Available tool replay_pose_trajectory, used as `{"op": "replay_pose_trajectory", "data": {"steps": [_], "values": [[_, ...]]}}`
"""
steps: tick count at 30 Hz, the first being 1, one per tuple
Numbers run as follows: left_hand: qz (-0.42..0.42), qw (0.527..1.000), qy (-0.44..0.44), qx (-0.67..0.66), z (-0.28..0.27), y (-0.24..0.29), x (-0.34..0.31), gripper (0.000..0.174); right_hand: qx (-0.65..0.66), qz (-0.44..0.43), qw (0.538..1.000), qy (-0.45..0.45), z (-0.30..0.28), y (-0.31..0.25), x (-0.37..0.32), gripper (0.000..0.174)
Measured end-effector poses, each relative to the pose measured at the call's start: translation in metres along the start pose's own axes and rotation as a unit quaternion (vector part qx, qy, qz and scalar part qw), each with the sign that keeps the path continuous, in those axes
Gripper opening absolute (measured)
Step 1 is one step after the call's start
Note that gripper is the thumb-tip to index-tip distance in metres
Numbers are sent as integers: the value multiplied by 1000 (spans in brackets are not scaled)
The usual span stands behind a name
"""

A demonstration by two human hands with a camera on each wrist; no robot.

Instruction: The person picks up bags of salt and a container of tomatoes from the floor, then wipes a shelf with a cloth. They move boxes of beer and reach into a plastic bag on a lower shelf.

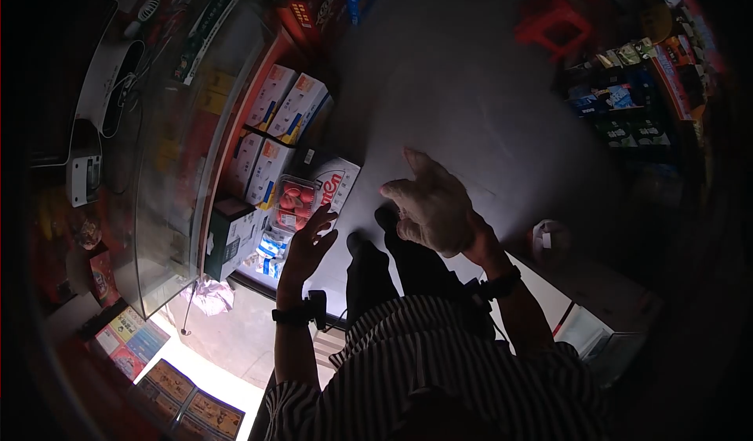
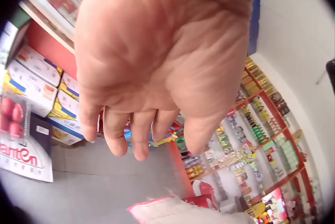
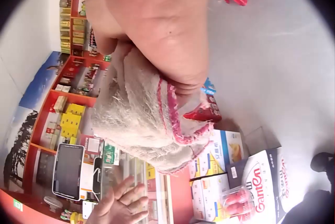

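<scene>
A grey-white cleaning cloth [image 1: 433,206] with pink edging is bunched in my right hand [image 1: 485,245]. From the right wrist view, the cloth [image 3: 133,111] hangs in folds past the thumb, hiding most of the fingers. My left hand [image 1: 306,246] holds nothing and hovers apart from the cloth, fingers loosely bent. Its palm [image 2: 162,51] fills the upper part of the left wrist view. Just beyond that hand in the head view is a clear plastic box of red fruit [image 1: 294,203], beside a Ganten carton [image 1: 343,176].
White cartons [image 1: 302,104] are stacked along a glass counter [image 1: 176,174] on the left. A red stool [image 1: 561,29] stands on the grey floor ahead. Packaged goods [image 1: 627,100] lie to the right, and stocked shelves [image 2: 261,145] line a wall.
</scene>
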State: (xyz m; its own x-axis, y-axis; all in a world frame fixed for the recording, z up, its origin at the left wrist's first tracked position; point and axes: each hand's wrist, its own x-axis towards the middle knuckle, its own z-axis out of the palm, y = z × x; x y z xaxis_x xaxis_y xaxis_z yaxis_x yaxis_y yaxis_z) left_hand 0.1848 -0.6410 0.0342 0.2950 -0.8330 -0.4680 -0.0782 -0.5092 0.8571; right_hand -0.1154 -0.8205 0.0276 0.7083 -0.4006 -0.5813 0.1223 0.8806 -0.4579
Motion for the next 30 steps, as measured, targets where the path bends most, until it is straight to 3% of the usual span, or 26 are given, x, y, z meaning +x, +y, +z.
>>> {"op": "replay_pose_trajectory", "data": {"steps": [4, 7, 8, 10, 14, 16, 19, 21, 22, 23, 24, 26, 30], "values": [[40, 993, -99, 56, 31, 66, 12, 66, -50, 4, 994, -96, 28, -2, -3, 68], [94, 971, -200, 96, 55, 84, 13, 75, -78, 14, 995, -57, 51, 14, -11, 56], [103, 967, -227, 59, 61, 71, 15, 70, -40, 8, 995, -93, 59, 15, -17, 57], [33, 952, -301, 34, 53, 98, 9, 65, -102, -32, 992, -70, 85, -1, -32, 57], [79, 940, -330, 40, 36, 69, 6, 62, -128, -79, 987, -62, 90, -12, -40, 53], [132, 941, -312, 21, 31, 95, 1, 53, -273, -94, 957, -18, 102, -20, -45, 50], [194, 942, -272, 26, 31, 101, 8, 34, -325, -108, 940, -3, 93, -15, -35, 42], [155, 951, -268, 19, 29, 108, 16, 33, -360, -116, 926, 25, 79, -15, -32, 39], [110, 961, -252, 6, 29, 112, 21, 32, -433, -130, 889, 70, 69, -16, -31, 37], [124, 968, -219, -12, 30, 119, 25, 31, -505, -140, 844, 113, 59, -18, -32, 35], [130, 966, -224, -11, 33, 127, 30, 31, -506, -145, 842, 120, 53, -24, -36, 35], [98, 964, -204, -142, 40, 143, 43, 30, -406, -113, 895, 146, 40, -37, -40, 40], [90, 963, -227, -110, 71, 179, 83, 36, -303, -161, 927, 148, 49, -89, -50, 47]]}}
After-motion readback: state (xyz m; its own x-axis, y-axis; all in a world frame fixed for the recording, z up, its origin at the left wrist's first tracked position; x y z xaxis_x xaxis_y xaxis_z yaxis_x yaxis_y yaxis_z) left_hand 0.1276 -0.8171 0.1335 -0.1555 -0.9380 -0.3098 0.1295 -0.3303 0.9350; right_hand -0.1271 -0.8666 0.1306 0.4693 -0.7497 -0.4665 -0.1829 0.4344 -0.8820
